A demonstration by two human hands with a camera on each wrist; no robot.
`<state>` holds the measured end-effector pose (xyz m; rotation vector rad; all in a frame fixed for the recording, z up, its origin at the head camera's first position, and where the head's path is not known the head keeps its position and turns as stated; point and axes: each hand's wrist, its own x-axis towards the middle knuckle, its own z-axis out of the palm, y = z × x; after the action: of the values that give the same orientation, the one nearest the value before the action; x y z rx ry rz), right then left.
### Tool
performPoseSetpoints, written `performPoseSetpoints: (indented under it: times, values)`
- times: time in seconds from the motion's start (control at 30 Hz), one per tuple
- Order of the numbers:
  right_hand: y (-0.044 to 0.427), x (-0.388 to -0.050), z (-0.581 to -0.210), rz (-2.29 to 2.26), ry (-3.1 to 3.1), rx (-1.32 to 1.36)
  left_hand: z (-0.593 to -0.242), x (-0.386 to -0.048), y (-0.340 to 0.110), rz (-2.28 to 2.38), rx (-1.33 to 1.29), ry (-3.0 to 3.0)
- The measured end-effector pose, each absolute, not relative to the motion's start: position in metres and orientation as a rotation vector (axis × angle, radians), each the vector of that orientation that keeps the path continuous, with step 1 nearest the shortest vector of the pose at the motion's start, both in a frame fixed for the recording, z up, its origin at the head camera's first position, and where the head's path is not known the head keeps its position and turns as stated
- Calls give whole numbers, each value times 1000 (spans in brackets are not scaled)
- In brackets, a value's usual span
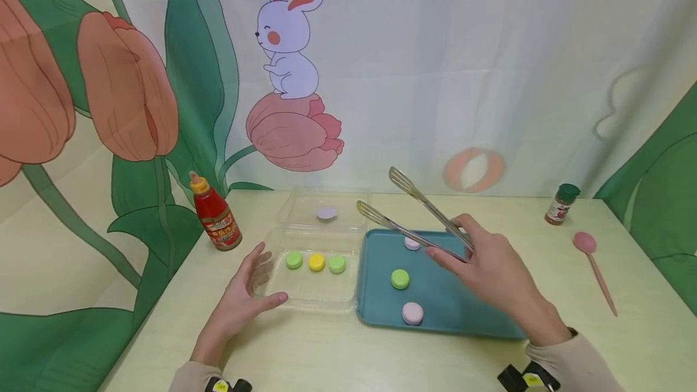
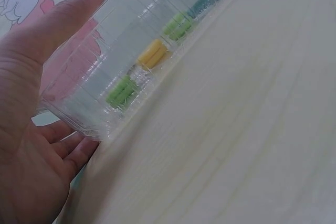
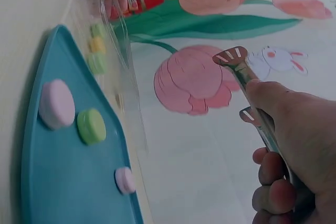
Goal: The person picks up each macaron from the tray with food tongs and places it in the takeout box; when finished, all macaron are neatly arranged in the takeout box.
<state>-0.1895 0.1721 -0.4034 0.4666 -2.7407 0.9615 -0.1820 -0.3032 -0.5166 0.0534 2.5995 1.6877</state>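
Observation:
A clear plastic box [image 1: 305,302] holds a row of macarons: a green macaron [image 1: 294,259], a yellow macaron [image 1: 316,262] and another green one [image 1: 337,264]. My left hand [image 1: 242,301] spreads along the box's left side, thumb stretched past the front corner, fingers against the far side [image 2: 63,140]. Metal tongs [image 1: 435,213] are held in my right hand [image 1: 498,268], their arms spread with nothing between the tips. Below them, a blue tray [image 1: 457,313] bears a green macaron [image 1: 400,279], a pink macaron [image 1: 412,313] and a partly covered pale pink macaron [image 1: 412,243].
The box's raised lid [image 1: 299,210] with a pale round sticker [image 1: 327,213] stands at the back. A red sauce bottle [image 1: 218,213] is at left. A small green-capped jar [image 1: 562,204] and a pink spoon [image 1: 593,265] lie to the right. A printed curtain [image 1: 408,77] hangs behind.

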Motion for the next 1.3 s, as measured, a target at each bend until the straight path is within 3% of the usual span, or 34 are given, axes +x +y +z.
performPoseSetpoints:
  times: [0.27,0.77,1.3]
  values:
    - [207,-186,-427,942,-2709,346,-514,-182,-303,1700,67,2583]
    - [231,-203,-473,941,-2816,396,-515,-184,-306,1729,79,2573]
    - [238,-214,-482,716,-2985,308,-515,-183,-306,1728,60,2579]
